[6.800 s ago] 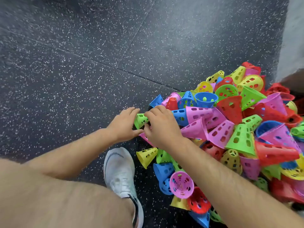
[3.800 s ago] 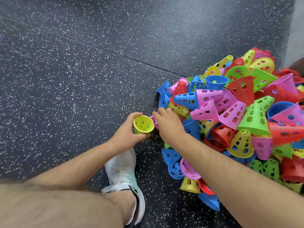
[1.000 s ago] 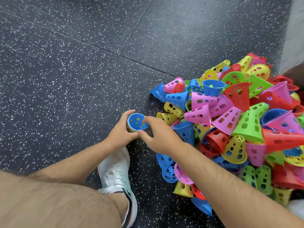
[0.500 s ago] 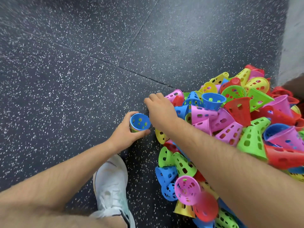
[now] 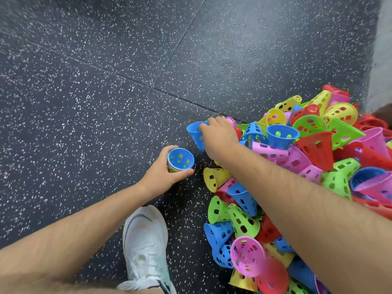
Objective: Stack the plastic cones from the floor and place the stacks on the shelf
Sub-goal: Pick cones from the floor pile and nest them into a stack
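Seemingly right hand (image 5: 219, 138) grips blue cone (image 5: 194, 134); left hand (image 5: 161, 177) holds stack (image 5: 181, 159).

The left hand (image 5: 163, 177) hangs just left of the cone pile (image 5: 307, 166), with fingers and thumb curled round a short stack (image 5: 180, 160) and the forearm running back to the lower left. The right hand (image 5: 219, 137) is at the pile's far left edge, fingers curled over a blue cone (image 5: 195, 135), its forearm stretched across the pile.

Spread across the right of the dark speckled floor (image 5: 106, 92), a heap of many-coloured perforated cones (image 5: 316, 145), with a white shoe (image 5: 146, 247) alongside.
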Action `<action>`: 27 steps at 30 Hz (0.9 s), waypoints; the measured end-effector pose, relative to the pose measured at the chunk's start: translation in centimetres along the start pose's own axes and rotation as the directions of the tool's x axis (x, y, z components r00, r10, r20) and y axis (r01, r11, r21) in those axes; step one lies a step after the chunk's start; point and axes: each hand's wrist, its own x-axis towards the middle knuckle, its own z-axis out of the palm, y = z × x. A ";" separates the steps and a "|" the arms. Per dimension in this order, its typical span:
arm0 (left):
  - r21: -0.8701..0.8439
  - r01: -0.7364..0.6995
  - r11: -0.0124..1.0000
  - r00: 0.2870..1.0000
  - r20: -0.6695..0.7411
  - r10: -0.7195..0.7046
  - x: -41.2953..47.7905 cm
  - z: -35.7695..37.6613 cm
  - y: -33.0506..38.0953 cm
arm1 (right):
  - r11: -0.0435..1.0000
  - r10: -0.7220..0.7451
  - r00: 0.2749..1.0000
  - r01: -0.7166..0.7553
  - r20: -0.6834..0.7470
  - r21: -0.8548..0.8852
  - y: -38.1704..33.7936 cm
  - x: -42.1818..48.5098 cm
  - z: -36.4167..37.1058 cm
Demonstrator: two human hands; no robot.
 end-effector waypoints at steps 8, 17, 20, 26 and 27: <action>-0.002 -0.028 1.000 0.999 0.039 0.028 -0.8 0.3 -0.4 | 0.919 0.114 0.961 -0.006 -0.250 0.395 -2.2 -5.2 -0.3; -0.011 -0.087 0.996 0.995 0.055 0.088 -2.7 1.0 -0.7 | 0.846 0.071 0.996 -0.030 -0.057 0.532 -5.4 -11.4 1.5; 0.016 -0.068 0.998 0.995 0.074 0.067 -3.0 0.7 -1.0 | 0.798 0.074 0.997 -0.074 0.025 0.598 -5.6 -12.2 1.3; 0.049 -0.097 0.994 0.990 0.112 0.091 -3.3 1.5 -1.1 | 0.952 0.096 0.994 -0.080 -0.043 0.294 -4.9 -13.1 2.7; 0.060 -0.095 0.994 0.989 0.123 0.088 -3.4 1.7 -1.1 | 0.963 0.117 0.992 -0.101 -0.050 0.249 -4.7 -13.2 3.0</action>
